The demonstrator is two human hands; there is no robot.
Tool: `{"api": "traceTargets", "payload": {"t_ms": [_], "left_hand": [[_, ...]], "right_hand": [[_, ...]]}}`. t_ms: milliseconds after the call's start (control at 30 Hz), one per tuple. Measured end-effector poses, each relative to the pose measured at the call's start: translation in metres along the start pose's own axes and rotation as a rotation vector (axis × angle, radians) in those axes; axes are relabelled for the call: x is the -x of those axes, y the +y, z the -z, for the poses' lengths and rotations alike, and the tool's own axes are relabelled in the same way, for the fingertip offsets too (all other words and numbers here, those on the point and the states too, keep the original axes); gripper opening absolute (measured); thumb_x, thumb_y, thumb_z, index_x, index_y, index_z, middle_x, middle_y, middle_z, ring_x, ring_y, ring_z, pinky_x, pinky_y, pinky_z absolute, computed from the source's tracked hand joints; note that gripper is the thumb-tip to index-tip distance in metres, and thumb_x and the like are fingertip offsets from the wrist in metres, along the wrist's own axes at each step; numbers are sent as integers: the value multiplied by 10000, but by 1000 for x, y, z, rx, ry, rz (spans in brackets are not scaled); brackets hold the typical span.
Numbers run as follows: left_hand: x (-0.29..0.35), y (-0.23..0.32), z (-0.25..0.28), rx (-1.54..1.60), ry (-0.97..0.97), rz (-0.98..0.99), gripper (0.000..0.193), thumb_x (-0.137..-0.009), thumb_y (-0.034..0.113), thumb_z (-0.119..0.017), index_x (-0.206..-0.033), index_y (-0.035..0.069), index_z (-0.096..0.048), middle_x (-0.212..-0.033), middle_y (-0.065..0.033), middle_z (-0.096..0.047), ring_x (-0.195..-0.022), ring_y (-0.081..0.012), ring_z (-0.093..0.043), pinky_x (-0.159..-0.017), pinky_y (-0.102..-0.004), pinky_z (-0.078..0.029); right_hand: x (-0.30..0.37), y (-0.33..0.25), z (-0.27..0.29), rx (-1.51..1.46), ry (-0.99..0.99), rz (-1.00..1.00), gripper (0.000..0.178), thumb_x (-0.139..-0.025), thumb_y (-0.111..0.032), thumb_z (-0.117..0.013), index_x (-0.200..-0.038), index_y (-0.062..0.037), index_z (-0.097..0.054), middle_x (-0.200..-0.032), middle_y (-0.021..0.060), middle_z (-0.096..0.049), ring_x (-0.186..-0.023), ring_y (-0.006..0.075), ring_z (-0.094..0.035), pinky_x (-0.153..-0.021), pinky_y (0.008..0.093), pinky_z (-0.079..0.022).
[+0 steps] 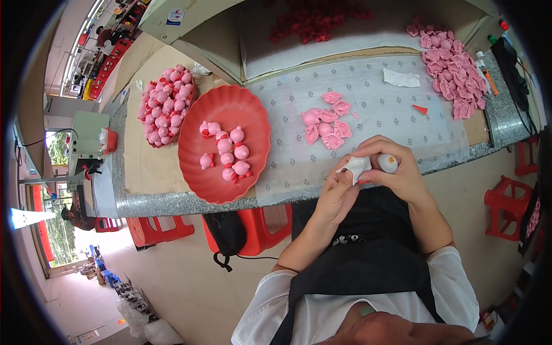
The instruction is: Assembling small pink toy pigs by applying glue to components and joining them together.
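Note:
Both my hands are together over the front edge of the table. My left hand (338, 194) is closed on a crumpled white tissue (357, 167). My right hand (405, 172) curls round a small white bottle (387, 164) with an orange tip, while its thumb and forefinger press at the tissue. A bit of red shows by the tissue; what lies inside the tissue is hidden. Just beyond my hands, several pink hollow shell pieces (333, 140) and rounded pink pieces (310, 118) lie on the white printed sheet (287, 167).
To the left, a scalloped red tray (195, 178) holds several pink figures with red feet (237, 135). Beside it stands a full container of similar figures (167, 106). A heap of pink pieces (457, 77), a flat tissue (401, 78) and a red scrap (420, 109) lie at right.

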State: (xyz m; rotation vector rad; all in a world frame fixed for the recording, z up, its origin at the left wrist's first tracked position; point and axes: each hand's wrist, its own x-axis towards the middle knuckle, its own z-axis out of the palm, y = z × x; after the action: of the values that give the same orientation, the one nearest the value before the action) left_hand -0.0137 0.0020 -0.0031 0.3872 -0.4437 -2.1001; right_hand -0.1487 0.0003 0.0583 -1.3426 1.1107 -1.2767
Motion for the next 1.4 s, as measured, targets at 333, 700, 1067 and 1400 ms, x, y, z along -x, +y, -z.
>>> {"api": "traceTargets", "payload": {"t_ms": [333, 700, 1067, 1400], "left_hand": [[0, 5, -4, -94, -143, 85, 395, -774, 294, -536, -1023, 9, -422, -877, -72, -494, -813, -161, -476, -738, -287, -363], [1, 8, -10, -89, -75, 85, 335, -800, 296, -501, -980, 22, -433, -877, -69, -506, -817, -145, -478, -745, -273, -371], [-3, 7, -8, -1035, 122, -511, 329, -636, -7, -648, -925, -2, -490, -900, -87, -520, -848, -160, -500, -744, -256, -394], [-5, 11, -5, -1482, 157, -892, 366, -509, 13, -662, -854, -2, -540, -662, -84, -434, -637, -246, -441, -708, -368, -387]], "right_hand": [[12, 11, -4, -234, 223, -4, 114, -687, 53, -555, -793, 12, -556, -739, 73, -544, -564, 95, -487, -474, 191, -391], [19, 9, -6, -94, 83, 17, 150, -677, 37, -545, -788, -18, -461, -802, 106, -530, -645, 104, -483, -482, 198, -375], [32, 21, 0, -53, 429, 141, 161, -687, 57, -513, -814, -25, -457, -907, 149, -516, -712, 128, -492, -509, 187, -385], [22, 20, -31, 499, 300, 467, 262, -562, 29, -677, -771, -3, -521, -780, 107, -592, -600, 206, -519, -528, 254, -402]]}}
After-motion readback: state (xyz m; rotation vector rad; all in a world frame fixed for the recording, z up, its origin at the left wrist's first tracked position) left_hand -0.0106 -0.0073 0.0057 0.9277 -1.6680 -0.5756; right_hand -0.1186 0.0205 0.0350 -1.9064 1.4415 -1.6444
